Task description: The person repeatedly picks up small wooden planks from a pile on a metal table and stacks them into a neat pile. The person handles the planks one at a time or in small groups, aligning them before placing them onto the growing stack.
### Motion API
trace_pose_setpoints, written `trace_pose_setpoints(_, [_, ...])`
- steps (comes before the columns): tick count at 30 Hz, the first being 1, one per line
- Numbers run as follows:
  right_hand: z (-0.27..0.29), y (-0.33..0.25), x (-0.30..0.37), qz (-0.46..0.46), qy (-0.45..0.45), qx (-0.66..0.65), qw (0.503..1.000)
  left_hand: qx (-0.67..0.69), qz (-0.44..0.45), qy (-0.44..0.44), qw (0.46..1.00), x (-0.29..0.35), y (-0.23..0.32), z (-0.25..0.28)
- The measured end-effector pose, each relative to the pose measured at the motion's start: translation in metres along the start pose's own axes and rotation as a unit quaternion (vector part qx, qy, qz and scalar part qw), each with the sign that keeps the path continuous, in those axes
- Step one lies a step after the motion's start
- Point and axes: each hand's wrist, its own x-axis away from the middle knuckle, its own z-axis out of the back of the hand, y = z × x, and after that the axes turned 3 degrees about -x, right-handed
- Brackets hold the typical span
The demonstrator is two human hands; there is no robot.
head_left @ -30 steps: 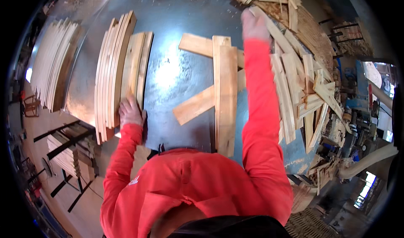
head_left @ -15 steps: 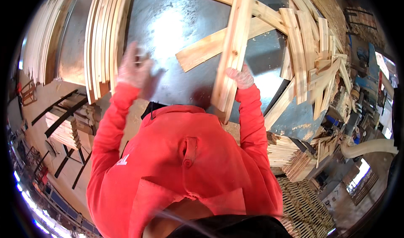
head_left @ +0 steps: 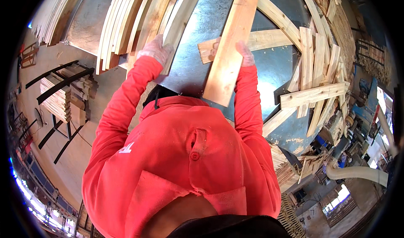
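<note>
My right hand (head_left: 245, 54), in a pale glove, is closed on a broad wooden board (head_left: 231, 46) that slants away from me over the metal table. Its thumb side shows at the board's right edge, and what look like fingertips show at the left edge. My left hand (head_left: 155, 51), gloved too, is closed on the near end of a narrow wooden board (head_left: 182, 21) at the right side of a row of boards (head_left: 122, 23). Its fingers are partly hidden. Under the right-hand board, another wooden board (head_left: 269, 39) lies crosswise on the table.
A loose heap of wooden strips (head_left: 313, 65) covers the table's right side, one board (head_left: 313, 95) lying across it. More boards (head_left: 57, 17) stand in a row at far left. Below left is a black rack (head_left: 63, 84) with stacked wood. A pale hose (head_left: 357, 175) runs at lower right.
My left hand, held open above the table before, is now on a board at the left row, where more boards lie. The right-hand board shows a broader face. A board now crosses the right heap.
</note>
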Motion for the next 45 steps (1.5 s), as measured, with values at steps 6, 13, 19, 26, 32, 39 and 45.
trace_pose_setpoints(6, [0.013,0.057,-0.09,0.093,0.181,0.319,0.926,0.018,-0.177,-0.137,0.974,0.046,0.032,-0.017])
trace_pose_setpoints(13, [-0.011,0.047,-0.081,0.065,0.228,0.344,0.909,-0.333,-0.023,0.085,0.939,0.01,-0.005,0.013])
trace_pose_setpoints(19, [-0.025,0.087,-0.132,0.008,0.251,0.457,0.854,-0.267,0.005,0.05,0.962,-0.001,-0.025,0.037])
trace_pose_setpoints(26, [-0.053,0.154,-0.215,0.103,0.154,0.353,0.917,-0.153,-0.279,0.325,0.89,0.044,-0.011,0.07])
trace_pose_setpoints(32, [-0.054,0.045,-0.198,0.317,0.009,0.521,0.792,0.374,-0.072,-0.099,0.92,0.001,0.036,0.069])
trace_pose_setpoints(39, [-0.076,-0.07,-0.159,0.303,0.202,0.281,0.888,0.099,-0.138,0.08,0.982,-0.184,0.129,0.197])
trace_pose_setpoints(45, [0.027,-0.045,-0.122,0.266,0.214,0.228,0.912,-0.208,-0.084,0.299,0.928,-0.438,0.237,0.371])
